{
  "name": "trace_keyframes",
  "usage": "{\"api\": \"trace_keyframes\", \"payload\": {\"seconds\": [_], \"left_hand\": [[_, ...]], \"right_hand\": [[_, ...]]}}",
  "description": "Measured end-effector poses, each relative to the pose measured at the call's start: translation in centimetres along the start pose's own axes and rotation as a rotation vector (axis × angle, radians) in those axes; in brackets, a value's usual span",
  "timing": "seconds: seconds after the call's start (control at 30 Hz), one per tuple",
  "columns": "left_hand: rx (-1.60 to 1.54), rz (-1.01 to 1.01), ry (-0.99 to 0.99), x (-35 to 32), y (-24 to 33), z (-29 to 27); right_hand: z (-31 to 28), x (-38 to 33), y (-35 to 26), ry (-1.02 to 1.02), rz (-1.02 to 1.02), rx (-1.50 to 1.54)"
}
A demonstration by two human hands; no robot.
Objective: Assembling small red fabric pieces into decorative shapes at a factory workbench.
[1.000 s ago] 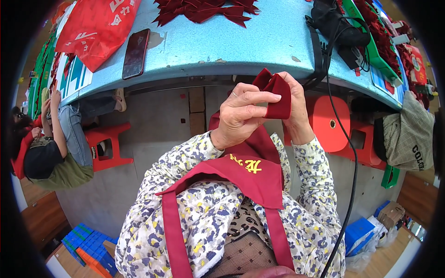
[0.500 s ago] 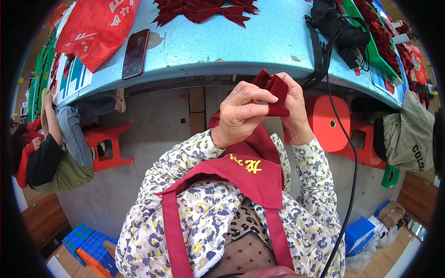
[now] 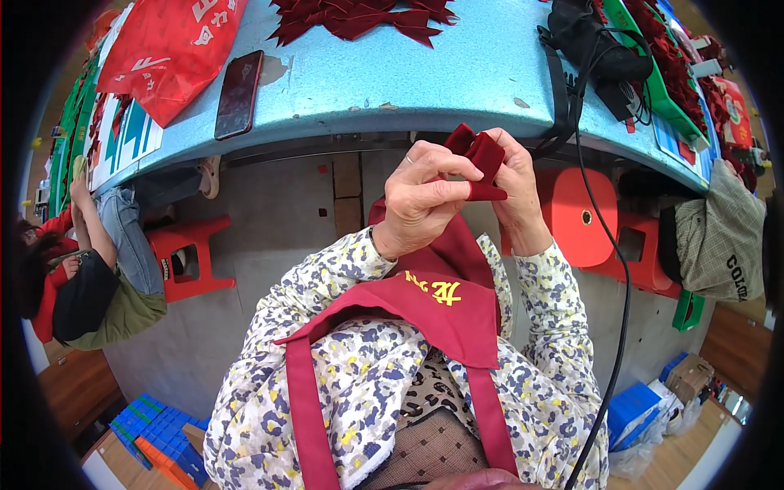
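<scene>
Both my hands hold one dark red velvet ribbon [image 3: 487, 157], folded into loops, in front of the table's near edge. My left hand [image 3: 423, 196] pinches the lower left part of it between thumb and fingers. On the other side, my right hand [image 3: 516, 184] grips the ribbon's right edge, its fingertips partly behind the fabric. One end of the ribbon sticks up above the left fingers. A pile of dark red velvet bows [image 3: 359, 18] lies on the blue table [image 3: 351, 82] beyond my hands.
A red plastic bag [image 3: 167, 61] and a phone [image 3: 239, 94] lie on the table's left. At right are a black bag [image 3: 592, 41], a hanging black cable [image 3: 600, 220] and a green tray [image 3: 661, 77] of red pieces. Red stools [image 3: 581, 216] stand below; other people sit either side.
The lower part of the ribbon has been folded up, and a loop now shows between my hands. My left fingers have shifted slightly. At far left, another person has moved their arms and body.
</scene>
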State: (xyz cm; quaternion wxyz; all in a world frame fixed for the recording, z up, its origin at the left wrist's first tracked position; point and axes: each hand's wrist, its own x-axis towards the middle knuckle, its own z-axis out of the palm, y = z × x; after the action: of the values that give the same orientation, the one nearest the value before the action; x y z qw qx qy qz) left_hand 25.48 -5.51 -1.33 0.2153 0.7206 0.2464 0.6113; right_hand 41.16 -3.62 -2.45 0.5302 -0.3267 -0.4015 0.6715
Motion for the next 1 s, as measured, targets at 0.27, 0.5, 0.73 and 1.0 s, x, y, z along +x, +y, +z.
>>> {"api": "trace_keyframes", "payload": {"seconds": [0.27,0.5,0.73,1.0], "left_hand": [[-0.024,-0.017,0.001,-0.12,-0.16,0.10],[-0.052,-0.035,0.014,-0.08,-0.22,0.31],[0.014,0.004,0.012,0.06,-0.21,0.28],[0.037,0.069,0.013,0.09,-0.35,0.46]], "right_hand": [[-0.19,0.03,0.02,-0.006,-0.002,0.004],[-0.29,0.06,0.02,-0.009,0.007,-0.004],[-0.19,-0.03,0.03,0.003,0.016,-0.012],[-0.02,-0.11,-0.17,0.004,0.023,-0.021]]}}
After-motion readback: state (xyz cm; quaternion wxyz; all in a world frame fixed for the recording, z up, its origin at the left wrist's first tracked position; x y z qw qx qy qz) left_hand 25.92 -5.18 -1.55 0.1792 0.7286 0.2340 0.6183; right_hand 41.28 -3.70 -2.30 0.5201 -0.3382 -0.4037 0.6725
